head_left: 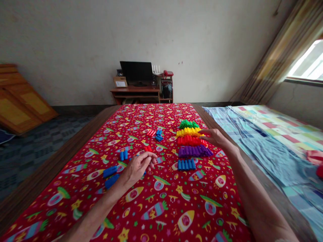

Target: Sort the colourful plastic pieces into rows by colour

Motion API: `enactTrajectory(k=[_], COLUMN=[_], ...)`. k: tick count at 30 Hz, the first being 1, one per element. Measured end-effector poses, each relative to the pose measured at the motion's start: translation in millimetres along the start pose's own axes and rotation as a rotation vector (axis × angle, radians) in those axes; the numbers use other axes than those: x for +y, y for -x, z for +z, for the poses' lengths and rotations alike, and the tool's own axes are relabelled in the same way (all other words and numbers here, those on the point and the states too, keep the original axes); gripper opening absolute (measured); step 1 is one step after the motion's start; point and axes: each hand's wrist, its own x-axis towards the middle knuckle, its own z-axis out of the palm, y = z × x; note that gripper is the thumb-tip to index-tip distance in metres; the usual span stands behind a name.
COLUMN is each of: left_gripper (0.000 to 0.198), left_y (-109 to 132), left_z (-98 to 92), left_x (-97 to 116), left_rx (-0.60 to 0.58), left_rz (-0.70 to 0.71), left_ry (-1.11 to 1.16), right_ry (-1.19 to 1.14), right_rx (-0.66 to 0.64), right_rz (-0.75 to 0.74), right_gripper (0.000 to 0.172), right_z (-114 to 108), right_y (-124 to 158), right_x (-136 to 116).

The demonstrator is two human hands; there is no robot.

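Behind the left hand point(141, 164), half-hidden blue cylinders point(144, 173).

Obstructed and Cut-Off Items, Head View

The left hand point(140, 164) hides its own palm; whether it grips anything cannot be determined. It partly covers small blue pieces point(144, 173) beneath it. The right hand point(213, 137) obscures the right end of the yellow row point(188, 131); contact there cannot be confirmed. Pieces overlap in the green row point(188, 124), preventing a reliable count. Both forearms point(254, 188) run out of the bottom edge. The wooden cabinet point(22, 101) is cut by the left edge, the window point(309, 64) and a red object point(320, 171) by the right. Print on the carton point(120, 82) is too small to read.
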Motion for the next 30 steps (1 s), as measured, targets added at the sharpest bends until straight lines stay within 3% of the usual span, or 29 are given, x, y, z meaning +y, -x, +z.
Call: enactTrajectory(k=[4, 6, 10, 13, 18, 22, 27, 30], left_gripper=[0.032, 0.039, 0.052, 0.040, 0.012, 0.026, 0.056, 0.074], left_y=[-9.9, -13.5, -22.0, -30.1, -38.0, -37.2, -31.9, -26.5], left_z=[-20.2, -25.2, -27.9, -26.5, -23.7, -23.2, -12.2, 4.8], left_x=[-30.3, -46.4, -61.4, -55.9, -45.6, -44.1, -24.5, -10.4], left_rx=[0.138, 0.153, 0.011, 0.038, 0.186, 0.242, 0.279, 0.245], left_rz=[0.272, 0.254, 0.120, 0.112, 0.023, -0.033, -0.082, -0.131], left_ry=[-0.583, -0.737, -0.804, -0.749, -0.451, -0.348, 0.023, 0.255], right_ry=[-0.005, -0.023, -0.054, -0.049, -0.045, -0.093, -0.096, -0.022], right_rx=[0.120, 0.130, 0.118, 0.074, -0.052, -0.144, 0.024, -0.001], right_rz=[-0.061, -0.097, -0.203, -0.275, -0.325, -0.431, -0.539, -0.549], right_gripper=[0.034, 0.034, 0.030, 0.027, 0.025, 0.023, 0.041, 0.042], right_z=[-7.0, -11.9, -17.2, -14.1, -0.1, 28.3, 75.9, 86.0], right_y=[2.3, 2.1, 0.1, -1.1, 0.8, 4.5, 10.6, 15.9], right_x=[-10.0, -23.4, -58.1, -80.9, -111.9, -134.0, -157.4, -170.5])
